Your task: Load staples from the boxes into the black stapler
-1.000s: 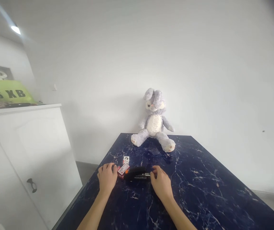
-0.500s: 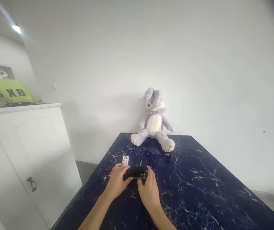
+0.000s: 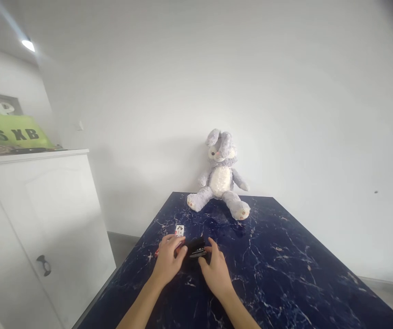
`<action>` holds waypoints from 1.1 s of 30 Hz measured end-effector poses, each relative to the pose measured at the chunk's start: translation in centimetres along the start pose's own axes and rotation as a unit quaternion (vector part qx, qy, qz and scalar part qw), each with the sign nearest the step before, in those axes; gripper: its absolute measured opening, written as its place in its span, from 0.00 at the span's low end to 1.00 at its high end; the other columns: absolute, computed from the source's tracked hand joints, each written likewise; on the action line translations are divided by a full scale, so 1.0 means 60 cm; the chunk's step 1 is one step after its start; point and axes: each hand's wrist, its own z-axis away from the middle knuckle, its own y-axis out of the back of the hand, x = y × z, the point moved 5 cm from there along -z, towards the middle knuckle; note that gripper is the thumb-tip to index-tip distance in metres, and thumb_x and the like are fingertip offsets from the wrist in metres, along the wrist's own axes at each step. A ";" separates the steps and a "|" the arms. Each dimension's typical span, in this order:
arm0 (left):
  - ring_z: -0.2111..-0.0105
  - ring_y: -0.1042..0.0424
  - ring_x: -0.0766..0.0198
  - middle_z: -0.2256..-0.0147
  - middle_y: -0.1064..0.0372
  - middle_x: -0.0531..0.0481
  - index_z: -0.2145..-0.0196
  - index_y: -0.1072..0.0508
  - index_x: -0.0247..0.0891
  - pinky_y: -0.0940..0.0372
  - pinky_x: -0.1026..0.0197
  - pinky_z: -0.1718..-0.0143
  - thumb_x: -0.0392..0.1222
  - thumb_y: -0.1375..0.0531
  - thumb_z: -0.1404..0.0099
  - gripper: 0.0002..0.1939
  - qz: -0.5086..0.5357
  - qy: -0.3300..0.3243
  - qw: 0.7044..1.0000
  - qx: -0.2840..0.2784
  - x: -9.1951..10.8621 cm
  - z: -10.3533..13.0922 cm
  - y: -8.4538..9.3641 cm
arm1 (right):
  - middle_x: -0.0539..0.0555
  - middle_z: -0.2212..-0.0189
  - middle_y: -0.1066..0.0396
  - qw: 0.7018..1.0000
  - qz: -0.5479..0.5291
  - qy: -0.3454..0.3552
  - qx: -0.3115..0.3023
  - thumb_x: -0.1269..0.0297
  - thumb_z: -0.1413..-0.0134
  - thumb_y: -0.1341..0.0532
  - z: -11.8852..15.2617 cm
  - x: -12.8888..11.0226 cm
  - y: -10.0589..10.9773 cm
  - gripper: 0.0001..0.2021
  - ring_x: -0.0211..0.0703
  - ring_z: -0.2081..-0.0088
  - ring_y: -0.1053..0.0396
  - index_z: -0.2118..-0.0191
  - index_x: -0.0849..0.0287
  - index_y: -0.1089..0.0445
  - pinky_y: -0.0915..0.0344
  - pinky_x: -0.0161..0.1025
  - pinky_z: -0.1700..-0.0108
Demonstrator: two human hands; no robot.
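Observation:
A black stapler (image 3: 195,246) with a silver metal strip along its lower edge lies between my hands, tilted up a little toward its right end. My left hand (image 3: 169,259) grips the stapler's left end, the thumb along its near side. At the right end, my right hand (image 3: 216,269) has its thumb and fingers curled round the tip with the metal part. A small white box with a dark picture and red marks (image 3: 180,230) stands just beyond my left fingers. Something red (image 3: 157,252) peeks out beside my left hand, mostly hidden.
A grey and white plush rabbit (image 3: 221,178) sits at the far edge of the dark blue marbled table (image 3: 285,265), against the white wall. To the left stands a white cabinet (image 3: 52,205) with a green bag (image 3: 11,130) on top.
The stapler has tilted, its right end now angled up, and more of its metal part shows. My left thumb has drawn back to the left. My right fingers have loosened slightly.

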 end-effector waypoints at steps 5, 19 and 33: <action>0.49 0.31 0.50 0.49 0.25 0.48 0.48 0.24 0.47 0.38 0.46 0.45 0.41 0.47 0.33 0.19 -0.018 0.035 0.999 -0.004 -0.043 -0.005 0.020 | 0.59 0.51 0.27 0.999 0.025 0.012 0.016 0.64 0.45 0.46 -0.002 0.006 -0.005 0.28 0.52 0.46 0.32 0.38 0.62 0.40 0.37 0.46 0.43; 0.57 0.23 0.60 0.57 0.22 0.47 0.50 0.26 0.41 0.29 0.59 0.54 0.31 0.51 0.36 0.21 0.038 0.125 0.988 0.087 -0.082 -0.007 0.030 | 0.59 0.49 0.29 0.995 0.076 0.056 0.009 0.68 0.44 0.47 0.003 -0.010 -0.002 0.25 0.52 0.46 0.34 0.39 0.63 0.37 0.39 0.45 0.41; 0.53 0.26 0.56 0.54 0.23 0.50 0.53 0.22 0.46 0.35 0.57 0.48 0.45 0.40 0.36 0.14 -0.069 0.113 0.990 0.039 -0.096 -0.013 0.040 | 0.60 0.51 0.29 0.990 0.111 0.083 0.014 0.69 0.44 0.46 0.005 -0.013 -0.004 0.24 0.53 0.49 0.33 0.41 0.64 0.35 0.38 0.45 0.43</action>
